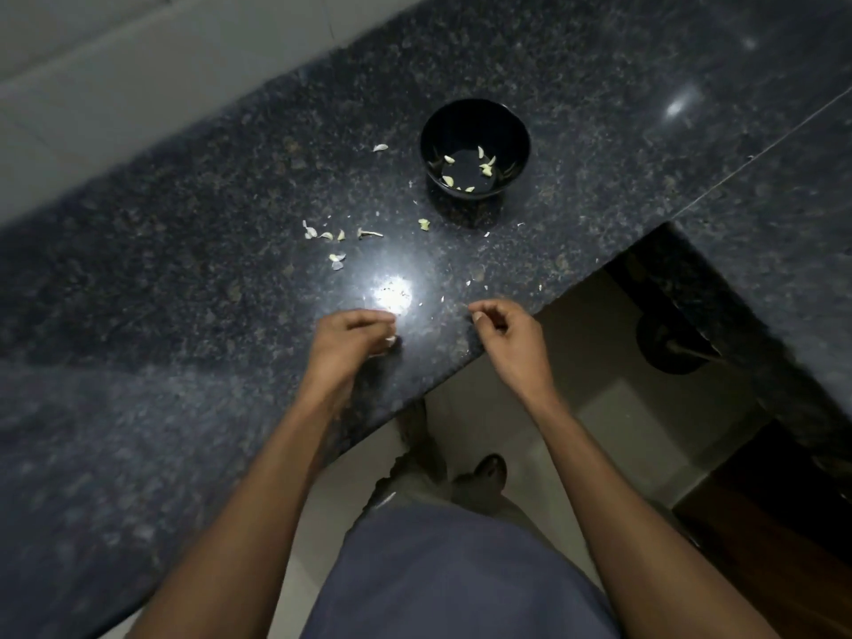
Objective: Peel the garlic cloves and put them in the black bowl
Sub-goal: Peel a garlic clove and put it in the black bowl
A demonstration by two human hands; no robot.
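The black bowl (475,117) stands on the dark granite counter (184,251) at centre back, with several pale garlic cloves (485,167) inside. My left hand (352,336) hovers low over the counter near its front edge, fingers curled round a small white garlic clove (391,339) that peeks out at the fingertips. My right hand (505,332) is a little to the right at the counter's edge, fingers curled with thumb against forefinger; whether it pinches a bit of peel is too small to tell. Loose garlic pieces and skins (322,233) lie between the hands and the bowl.
A bright light reflection (392,292) glares on the counter just beyond my left hand. The counter's front edge cuts diagonally under my right hand, with floor and my legs below. One skin scrap (380,147) lies left of the bowl. A pale tiled wall (115,85) runs behind.
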